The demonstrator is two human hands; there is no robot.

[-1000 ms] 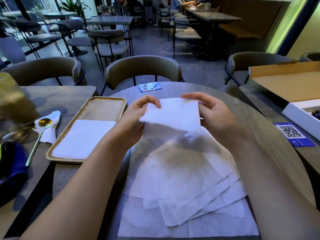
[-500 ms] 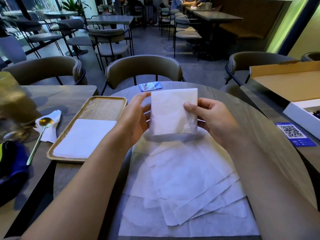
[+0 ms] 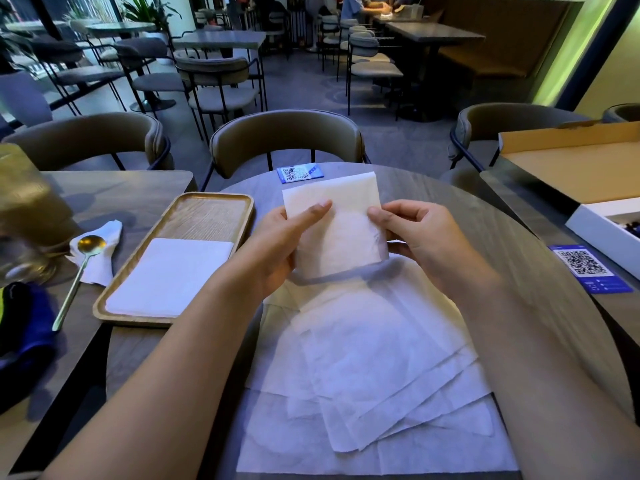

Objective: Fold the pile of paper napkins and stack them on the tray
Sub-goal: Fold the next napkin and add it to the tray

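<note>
A folded white napkin (image 3: pixel 341 223) stands upright in the air above the round table (image 3: pixel 485 216). My left hand (image 3: pixel 284 240) pinches its left edge with the thumb in front. My right hand (image 3: pixel 415 233) pinches its right edge. Below them lies a loose pile of unfolded napkins (image 3: pixel 363 368), spread out and overlapping. To the left sits a wooden tray (image 3: pixel 207 216) with a flat stack of folded napkins (image 3: pixel 169 275) in its near half.
A gold spoon (image 3: pixel 81 268) lies on a crumpled napkin left of the tray, beside a glass (image 3: pixel 24 209). Blue QR cards (image 3: pixel 588 268) lie on the tables. An open cardboard box (image 3: pixel 588 174) sits at right. A chair (image 3: pixel 284 140) stands behind the round table.
The napkin went from half-folded and draped down to a compact folded square held upright. Both hands shifted to pinch its side edges and lifted it slightly.
</note>
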